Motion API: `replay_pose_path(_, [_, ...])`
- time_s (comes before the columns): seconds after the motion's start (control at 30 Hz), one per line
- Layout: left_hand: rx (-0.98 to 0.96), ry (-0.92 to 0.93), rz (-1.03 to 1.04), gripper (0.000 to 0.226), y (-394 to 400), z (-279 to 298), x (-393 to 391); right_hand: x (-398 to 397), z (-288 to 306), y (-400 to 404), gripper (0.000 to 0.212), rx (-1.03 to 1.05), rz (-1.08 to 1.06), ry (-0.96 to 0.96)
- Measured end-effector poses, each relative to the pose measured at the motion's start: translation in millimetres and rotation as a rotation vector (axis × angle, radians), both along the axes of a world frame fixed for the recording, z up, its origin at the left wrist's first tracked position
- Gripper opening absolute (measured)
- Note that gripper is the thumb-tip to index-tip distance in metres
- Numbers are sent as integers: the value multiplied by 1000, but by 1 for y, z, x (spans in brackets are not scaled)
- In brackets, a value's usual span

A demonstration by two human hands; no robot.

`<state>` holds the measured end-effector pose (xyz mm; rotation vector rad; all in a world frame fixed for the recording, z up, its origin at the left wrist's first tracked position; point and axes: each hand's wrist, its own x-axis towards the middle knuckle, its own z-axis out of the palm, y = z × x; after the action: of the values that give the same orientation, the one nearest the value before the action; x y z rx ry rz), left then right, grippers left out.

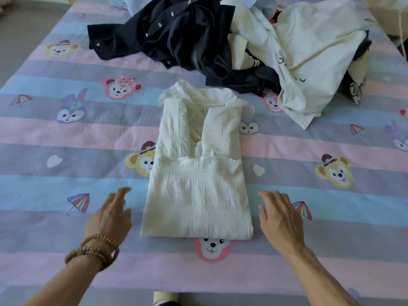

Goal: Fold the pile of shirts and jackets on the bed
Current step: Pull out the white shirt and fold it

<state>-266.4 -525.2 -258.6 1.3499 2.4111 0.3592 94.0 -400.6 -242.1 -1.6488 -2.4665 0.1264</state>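
A white crinkled shirt (197,173) lies flat in the middle of the bed, its sleeves folded in and its lower part folded up over the body. My left hand (111,214), with bead bracelets at the wrist, hovers just left of the shirt's near corner, fingers relaxed, holding nothing. My right hand (280,218) is spread just right of the shirt, also holding nothing. Neither hand touches the fabric. Behind the shirt lies the unfolded pile: a dark navy jacket with snap buttons (176,34) and a cream garment with lettering (309,60).
The bed is covered by a striped pastel sheet with cartoon animals (66,151). Grey floor shows at the far left (19,40). More light clothes lie at the far edge (123,3). A slippered foot (165,299) shows at the bottom edge.
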Motion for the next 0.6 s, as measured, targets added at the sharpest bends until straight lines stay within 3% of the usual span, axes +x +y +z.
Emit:
replay_pose_path(0.07, [44,253,-429,102,12,-12,-12,-2,-12,16,86,53,299,-150])
replay_pose_path(0.1, [57,347,-599,115,22,-15,-17,-7,-14,25,95,71,409,-216])
replay_pose_path(0.2, [-13,459,-954,135,61,-22,-28,-26,-27,55,97,83,629,-338])
replay_pose_path(0.27, [-36,475,-1078,137,79,-26,-27,-33,-38,69,96,17,659,-352])
replay_pose_path(0.5, [20,181,-921,108,111,-42,-31,-46,-38,92,53,-340,567,2])
replay_pose_path(0.57, [-10,-28,-792,87,114,-30,-26,-58,-21,95,42,-588,362,182])
replay_pose_path(0.6, [0,-146,-720,75,117,-32,-32,-68,-6,97,37,-813,136,351])
